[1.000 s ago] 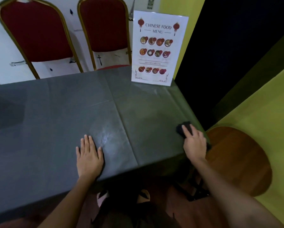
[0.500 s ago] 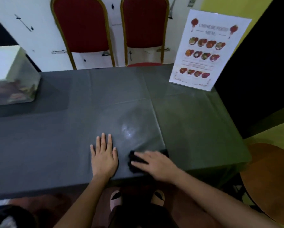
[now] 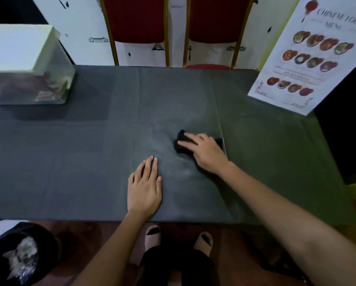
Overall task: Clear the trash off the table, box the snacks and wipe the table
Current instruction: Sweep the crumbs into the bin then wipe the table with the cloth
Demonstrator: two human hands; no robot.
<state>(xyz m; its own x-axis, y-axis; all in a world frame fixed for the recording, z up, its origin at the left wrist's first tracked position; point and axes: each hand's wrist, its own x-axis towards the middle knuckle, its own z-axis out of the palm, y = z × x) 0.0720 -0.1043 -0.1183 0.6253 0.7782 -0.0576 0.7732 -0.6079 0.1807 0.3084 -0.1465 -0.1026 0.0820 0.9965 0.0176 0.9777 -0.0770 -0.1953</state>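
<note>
left hand [image 3: 145, 190] flat on smooth tablecloth [image 3: 69, 162] | right hand [image 3: 207, 154] – seemingly flat – presses crumpled cloth [image 3: 180, 141]

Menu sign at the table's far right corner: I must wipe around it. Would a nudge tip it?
Probably. The menu sign stands tall and thin, so it likely topples easily. It looks like a light sheet, so the cloth could slide it too.

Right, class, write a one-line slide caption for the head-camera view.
Right hand presses a black cloth on the grey table while the left hand rests flat nearby.
</note>
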